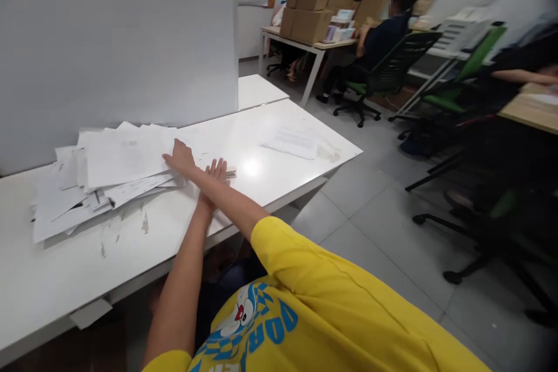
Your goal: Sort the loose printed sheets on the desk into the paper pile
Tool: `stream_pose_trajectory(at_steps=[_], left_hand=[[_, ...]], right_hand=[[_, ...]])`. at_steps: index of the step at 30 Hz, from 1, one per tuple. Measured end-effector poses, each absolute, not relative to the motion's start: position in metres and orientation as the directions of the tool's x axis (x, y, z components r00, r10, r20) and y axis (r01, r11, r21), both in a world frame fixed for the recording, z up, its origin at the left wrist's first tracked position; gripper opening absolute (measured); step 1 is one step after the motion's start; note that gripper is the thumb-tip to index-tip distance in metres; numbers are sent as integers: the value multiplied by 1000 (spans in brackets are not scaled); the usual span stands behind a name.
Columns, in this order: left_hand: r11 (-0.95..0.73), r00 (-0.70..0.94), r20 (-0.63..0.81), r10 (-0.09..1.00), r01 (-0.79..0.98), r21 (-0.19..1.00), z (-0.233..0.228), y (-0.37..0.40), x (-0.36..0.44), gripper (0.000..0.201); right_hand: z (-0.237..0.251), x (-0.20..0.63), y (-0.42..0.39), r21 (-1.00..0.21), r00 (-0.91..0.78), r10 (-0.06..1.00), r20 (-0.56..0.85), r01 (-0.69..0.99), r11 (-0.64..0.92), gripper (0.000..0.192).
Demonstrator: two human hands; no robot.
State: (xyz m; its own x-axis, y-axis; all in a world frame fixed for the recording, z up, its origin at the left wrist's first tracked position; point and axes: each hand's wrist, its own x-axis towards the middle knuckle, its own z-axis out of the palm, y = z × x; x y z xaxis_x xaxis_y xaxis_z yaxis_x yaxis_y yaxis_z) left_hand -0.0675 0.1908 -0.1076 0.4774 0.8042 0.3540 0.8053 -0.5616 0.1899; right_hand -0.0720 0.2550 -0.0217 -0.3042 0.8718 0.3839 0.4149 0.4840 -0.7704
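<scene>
One messy heap of papers [126, 157], just left of both hands [182, 158]

Both bare arms are extending outward from the yellow shirt [340, 290], crossing each other in front of it. The right arm [238, 203] is emerging from the shirt's short sleeve and passing over the left arm [185, 279], which is stretching nearly straight away from the shirt. The right hand [181, 158] is sitting farther from the shirt than the crossing, its fingers showing too blurrily to tell their exact curl. The left hand [217, 168] is showing just past the right forearm, its fingers extending loosely and pointing away from the shirt.
</scene>
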Motion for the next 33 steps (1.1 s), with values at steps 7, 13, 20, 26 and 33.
stream_pose_trajectory(at_steps=[7,13,20,26,33], left_hand=[[-596,506,381,774,785,170,-104,192,-65,65],[-590,483,430,763,791,158,-102,189,-62,62],[-587,474,435,766,792,169,-98,188,-62,61],[-529,447,379,810,836,146,-94,184,-62,61],[-543,441,406,801,821,179,-94,186,-65,58]], right_hand=[[-47,119,243,-665,172,907,384,733,142,54],[-95,287,177,-455,326,926,192,865,-210,44],[-106,306,125,-266,196,952,234,955,-131,49],[-97,331,142,-225,48,993,107,974,-23,68],[-82,307,196,-257,-184,980,70,946,196,84]])
